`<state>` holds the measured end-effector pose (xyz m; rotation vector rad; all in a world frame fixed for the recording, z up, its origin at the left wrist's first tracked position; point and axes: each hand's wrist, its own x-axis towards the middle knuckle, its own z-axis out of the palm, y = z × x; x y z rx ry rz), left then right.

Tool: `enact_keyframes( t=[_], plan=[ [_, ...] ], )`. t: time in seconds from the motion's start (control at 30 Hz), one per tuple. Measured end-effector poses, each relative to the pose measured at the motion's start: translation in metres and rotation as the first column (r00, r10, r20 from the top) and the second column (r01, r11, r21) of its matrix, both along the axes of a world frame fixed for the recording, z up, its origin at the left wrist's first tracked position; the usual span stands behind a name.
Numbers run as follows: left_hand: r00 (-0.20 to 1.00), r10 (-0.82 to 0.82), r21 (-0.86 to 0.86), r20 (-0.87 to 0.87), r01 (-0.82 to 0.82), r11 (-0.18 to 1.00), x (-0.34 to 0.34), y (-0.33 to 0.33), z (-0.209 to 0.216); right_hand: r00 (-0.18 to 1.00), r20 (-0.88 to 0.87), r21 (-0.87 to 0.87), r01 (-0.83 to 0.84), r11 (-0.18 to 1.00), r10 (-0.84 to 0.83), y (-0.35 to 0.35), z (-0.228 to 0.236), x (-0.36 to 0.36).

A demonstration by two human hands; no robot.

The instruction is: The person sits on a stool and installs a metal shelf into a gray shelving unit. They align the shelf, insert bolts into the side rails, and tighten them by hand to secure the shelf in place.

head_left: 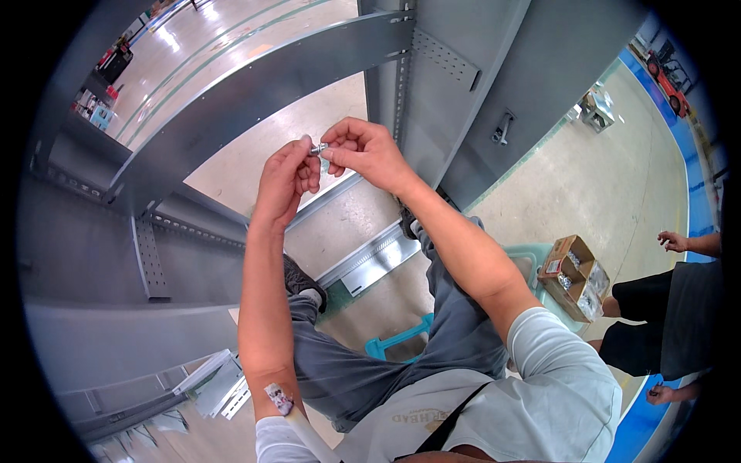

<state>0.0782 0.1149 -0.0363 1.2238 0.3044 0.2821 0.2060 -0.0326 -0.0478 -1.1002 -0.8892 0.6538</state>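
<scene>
While our nearly closed left hand [284, 179] and right hand [369, 157] pinch a small metal fastener [316, 150], nearer us than the grey crossbar [258, 91], a loosened grip could, we judge, drop it.

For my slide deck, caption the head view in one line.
Left hand and right hand pinch a small metal fastener near a grey metal crosspiece.

free: opening [247, 150] around hands [370, 158] | ahead: grey crossbar [262, 83] | right: grey side panel [434, 116] | below: metal rail [324, 202]
</scene>
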Motion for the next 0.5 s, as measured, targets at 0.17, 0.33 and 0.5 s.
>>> enact_keyframes(
  t=[0.17, 0.33, 0.5],
  plan=[
    [0.997, -0.023, -0.003, -0.075, 0.023, 1.0, 0.001, 0.0, -0.003, 1.0, 0.002, 0.011, -0.012, 1.0, 0.012, 0.0, 0.001, -0.002],
    [0.998, -0.062, -0.159, 0.004, 0.062, 0.985, 0.004, -0.007, -0.003, 1.0, -0.006, 0.034, -0.013, 0.999, 0.013, -0.001, 0.004, -0.003],
    [0.999, -0.041, -0.336, -0.004, 0.038, 0.941, 0.006, -0.003, -0.012, 1.0, 0.015, 0.021, 0.004, 1.0, -0.004, 0.0, 0.004, -0.003]
  ],
)
